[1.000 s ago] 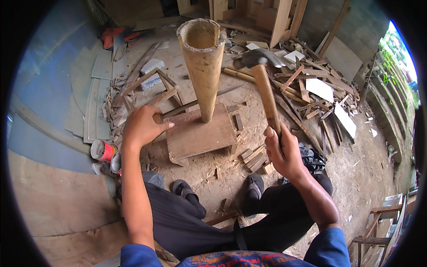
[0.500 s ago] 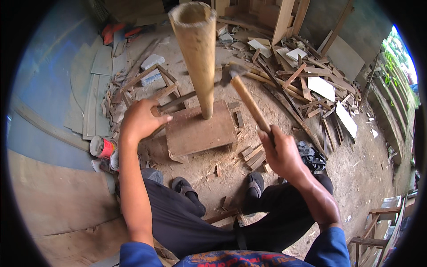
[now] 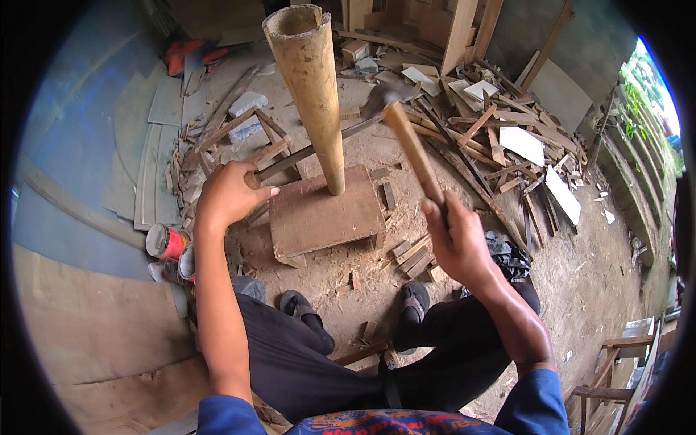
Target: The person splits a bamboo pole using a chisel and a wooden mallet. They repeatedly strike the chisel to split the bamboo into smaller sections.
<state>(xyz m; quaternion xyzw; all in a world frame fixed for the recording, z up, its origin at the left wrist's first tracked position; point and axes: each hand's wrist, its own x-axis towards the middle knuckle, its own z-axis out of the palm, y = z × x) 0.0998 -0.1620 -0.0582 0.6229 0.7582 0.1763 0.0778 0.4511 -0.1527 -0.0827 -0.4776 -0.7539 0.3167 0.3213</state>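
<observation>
A bamboo tube stands upright on a low brown wooden stool, its hollow end toward me. My left hand is closed round the handle of what looks like a machete, left of the tube. The machete's long dark blade passes behind the bamboo and shows again on its right side. In my right hand is a hammer, gripped by its wooden handle. The hammer head is blurred, close to the blade's far end; whether they touch I cannot tell.
Scrap wood is heaped at the far right. Short wood offcuts lie right of the stool, among chips. A red-labelled can stands at the left near a blue wall panel. Pale blocks lie beyond the stool.
The bamboo's top has tipped slightly left. More of the blade shows to its right, angled upward. The hammer head has shifted a little right, and my left hand is nearly still.
</observation>
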